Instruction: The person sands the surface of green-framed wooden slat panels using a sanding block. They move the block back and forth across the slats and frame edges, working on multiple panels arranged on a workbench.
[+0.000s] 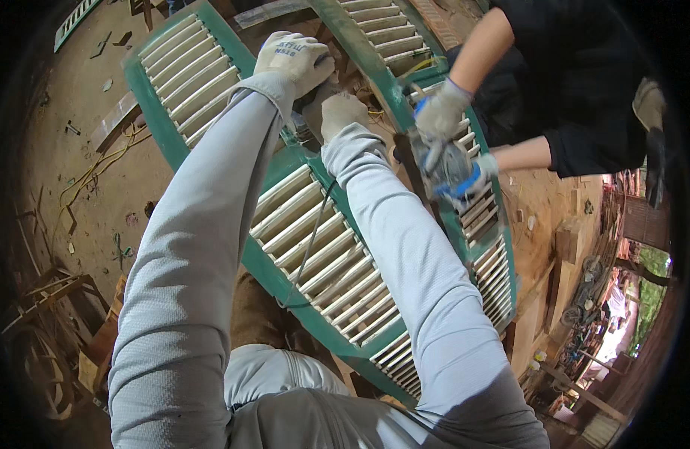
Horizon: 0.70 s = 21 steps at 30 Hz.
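My left hand (294, 58), in a whitish work glove, is closed at the top of the view. Just below and right of it, my gloved right hand (342, 114) is closed too. Between them shows part of a dark grey hand tool (313, 111); my hands and sleeves hide most of it, so its exact kind cannot be made out. Both hands are over the middle of a green-framed louvred shutter (318, 247) with worn whitish slats. A thin dark cord (312, 238) runs down across these slats, beneath my forearms.
Right of me, a co-worker's gloved hands (444, 112) hold a blurred power tool (451, 166) on a second green shutter (502, 288). Yellow cable (83, 182) and wood scraps lie on the dirt floor at left. Stacked timber (566, 247) stands at right, broken wooden frames (56, 299) at lower left.
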Motion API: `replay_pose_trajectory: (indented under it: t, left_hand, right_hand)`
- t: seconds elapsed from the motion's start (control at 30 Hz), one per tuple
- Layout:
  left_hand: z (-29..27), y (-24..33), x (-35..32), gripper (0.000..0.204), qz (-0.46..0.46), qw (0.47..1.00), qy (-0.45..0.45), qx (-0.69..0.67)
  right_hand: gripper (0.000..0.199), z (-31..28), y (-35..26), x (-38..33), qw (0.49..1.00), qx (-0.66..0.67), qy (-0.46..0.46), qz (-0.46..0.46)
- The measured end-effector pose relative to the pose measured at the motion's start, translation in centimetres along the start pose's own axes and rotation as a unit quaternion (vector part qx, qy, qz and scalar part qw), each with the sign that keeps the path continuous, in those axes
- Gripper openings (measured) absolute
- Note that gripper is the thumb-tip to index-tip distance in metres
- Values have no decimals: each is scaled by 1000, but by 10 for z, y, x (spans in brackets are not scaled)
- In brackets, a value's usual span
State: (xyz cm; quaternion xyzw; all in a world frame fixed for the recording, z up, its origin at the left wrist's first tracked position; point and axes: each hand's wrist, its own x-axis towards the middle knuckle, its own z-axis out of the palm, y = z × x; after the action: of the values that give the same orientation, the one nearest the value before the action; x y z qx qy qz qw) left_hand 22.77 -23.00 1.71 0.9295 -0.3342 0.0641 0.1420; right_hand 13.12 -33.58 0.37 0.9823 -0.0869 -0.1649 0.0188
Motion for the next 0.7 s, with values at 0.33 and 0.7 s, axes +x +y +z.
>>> replay_pose_trajectory:
  t: [0.33, 0.7]
  left_hand:
    - [10, 130, -70, 28, 56, 998, 8, -27]
    - [27, 314, -177, 24, 114, 986, -17, -118]
  right_hand:
    - [21, 87, 90, -118, 987, 160, 19, 5]
    - [40, 119, 186, -307, 971, 185, -38, 144]
